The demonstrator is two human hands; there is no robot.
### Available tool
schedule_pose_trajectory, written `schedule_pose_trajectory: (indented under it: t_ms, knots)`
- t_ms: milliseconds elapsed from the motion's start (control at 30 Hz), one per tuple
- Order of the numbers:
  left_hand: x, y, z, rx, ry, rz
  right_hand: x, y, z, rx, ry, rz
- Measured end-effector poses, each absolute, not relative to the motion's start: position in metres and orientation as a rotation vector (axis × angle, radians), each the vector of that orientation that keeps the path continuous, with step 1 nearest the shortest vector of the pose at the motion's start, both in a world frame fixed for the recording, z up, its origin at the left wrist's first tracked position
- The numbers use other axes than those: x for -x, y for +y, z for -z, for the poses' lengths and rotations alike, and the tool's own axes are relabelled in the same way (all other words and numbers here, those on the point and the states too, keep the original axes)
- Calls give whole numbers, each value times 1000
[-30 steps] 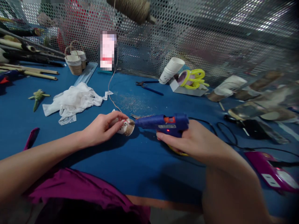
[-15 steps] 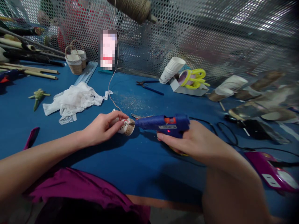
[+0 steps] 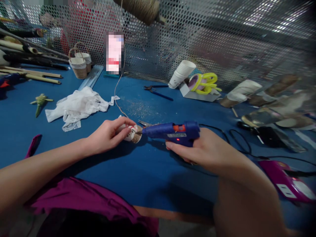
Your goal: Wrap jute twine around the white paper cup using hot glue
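Observation:
My left hand (image 3: 110,133) is closed around a small white paper cup (image 3: 132,134) that lies on its side, its end wrapped in brown twine. A strand of twine (image 3: 118,104) runs from the cup up toward a large spool (image 3: 140,10) hanging above. My right hand (image 3: 195,146) grips a blue glue gun (image 3: 172,130) with a red light lit on its side. The gun's nozzle meets the cup at the twine-wrapped end, though I cannot make out any glue. Behind the nozzle, scissors (image 3: 145,123) lie partly hidden by the gun.
Crumpled white lace (image 3: 79,103) lies left, near two twine-wrapped cups with handles (image 3: 79,67). Pliers (image 3: 159,92), stacked paper cups (image 3: 182,74) and a box with yellow-handled scissors (image 3: 203,84) stand behind. A black cord (image 3: 240,141) and a magenta power strip (image 3: 283,181) are at right.
Hardly anything differs. The glue gun and the cup have shifted very slightly to the left, with the nozzle still at the twine.

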State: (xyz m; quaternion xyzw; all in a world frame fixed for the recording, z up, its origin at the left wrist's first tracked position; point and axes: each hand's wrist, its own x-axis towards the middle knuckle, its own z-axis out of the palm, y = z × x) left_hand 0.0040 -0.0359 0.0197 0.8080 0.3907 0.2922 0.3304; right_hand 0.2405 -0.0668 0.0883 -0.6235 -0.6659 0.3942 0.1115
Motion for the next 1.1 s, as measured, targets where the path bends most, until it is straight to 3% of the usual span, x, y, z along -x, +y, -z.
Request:
schedule_pose_trajectory:
  t_ms: [800,1100]
  knots:
    - [-6,-38,-24,-2194,1042,-763,-238,-60,-89,1918,-1963,-974]
    - [-6,-37,-22,-2222,1028,-764,-240,-59,-87,1891,-1933,-1071]
